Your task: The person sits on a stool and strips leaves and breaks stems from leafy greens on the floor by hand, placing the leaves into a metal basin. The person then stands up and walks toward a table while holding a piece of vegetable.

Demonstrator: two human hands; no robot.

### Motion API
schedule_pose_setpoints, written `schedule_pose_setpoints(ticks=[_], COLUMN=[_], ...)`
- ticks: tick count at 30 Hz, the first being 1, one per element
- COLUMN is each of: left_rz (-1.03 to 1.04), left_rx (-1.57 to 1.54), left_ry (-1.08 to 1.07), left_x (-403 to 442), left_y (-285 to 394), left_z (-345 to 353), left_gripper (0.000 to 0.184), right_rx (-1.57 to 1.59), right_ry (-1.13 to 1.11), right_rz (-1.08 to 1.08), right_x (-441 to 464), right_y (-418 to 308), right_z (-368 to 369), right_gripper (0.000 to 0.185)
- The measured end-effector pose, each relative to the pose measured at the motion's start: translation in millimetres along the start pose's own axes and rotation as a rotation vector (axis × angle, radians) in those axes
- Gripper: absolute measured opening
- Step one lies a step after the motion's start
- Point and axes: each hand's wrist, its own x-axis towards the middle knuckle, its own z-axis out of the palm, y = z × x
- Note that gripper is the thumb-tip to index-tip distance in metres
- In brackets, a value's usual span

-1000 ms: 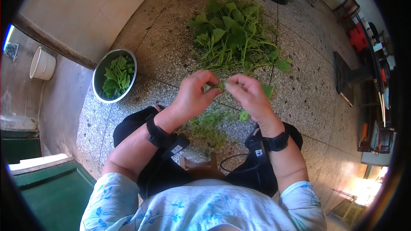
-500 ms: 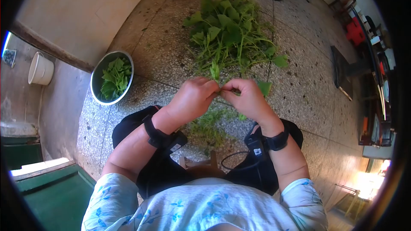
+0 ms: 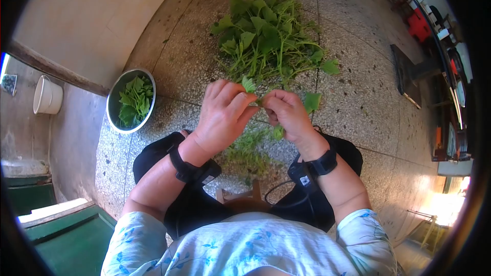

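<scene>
Sprig (image 3: 248, 84) pinched btwn L hand (image 3: 220, 115) & R hand (image 3: 291, 115), fingertips narrow, held nr pile (image 3: 268, 36), prob. for fine control; bowl (image 3: 127, 131) w/ greens (image 3: 135, 99) off to L, prob. for easy reach.

Left hand (image 3: 220, 117), right hand (image 3: 289, 113) — fingers pinching green sprig (image 3: 248, 84) | leafy heap (image 3: 266, 33) beyond | leaf-filled bowl (image 3: 121, 130) — floor, left

Beyond the grip, a leafy green heap (image 3: 268, 36) obstructs; speckled stone floor (image 3: 176, 84) lies open to its left.
</scene>
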Motion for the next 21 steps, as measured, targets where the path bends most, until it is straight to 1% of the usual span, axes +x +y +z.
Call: schedule_pose_setpoints(ticks=[1,2,4,5,7,8,9,10,14,16,21], left_rz=[-0.078,-0.077,-0.267,-0.266,-0.410,-0.408,-0.463,-0.519,-0.521,-0.676,-0.710], left_rx=[-0.064,-0.063,-0.277,-0.276,-0.391,-0.391,-0.441,-0.491,-0.473,-0.607,-0.747], left_ry=[-0.040,-0.039,-0.056,-0.056,-0.081,-0.082,-0.109,-0.136,-0.144,-0.224,-0.211], left_x=[-3,-5,-11,-12,-12,-11,-10,-8,-9,-9,-11], left_y=[1,0,0,1,2,3,5,6,3,2,-2], left_z=[2,5,10,9,8,7,5,4,11,12,20], left_gripper=[0.019,0.019,0.014,0.014,0.011,0.011,0.010,0.009,0.008,0.009,0.010], right_rx=[0.001,0.025,0.050,0.053,0.056,-0.008,-0.073,-0.072,-0.185,-0.225,-0.212], right_ry=[-0.001,-0.001,-0.001,-0.021,-0.041,-0.050,-0.061,-0.060,-0.049,-0.047,-0.034], right_rz=[-0.002,-0.029,-0.054,-0.076,-0.100,-0.151,-0.202,-0.203,-0.254,-0.282,-0.310], right_x=[-2,-4,-7,-8,-10,-10,-11,-11,-11,-10,-10], right_y=[1,3,5,4,4,5,6,6,5,5,5], right_z=[2,4,5,5,4,4,3,3,2,1,0], right_gripper=[0.006,0.006,0.006,0.006,0.005,0.005,0.005,0.005,0.005,0.005,0.004])
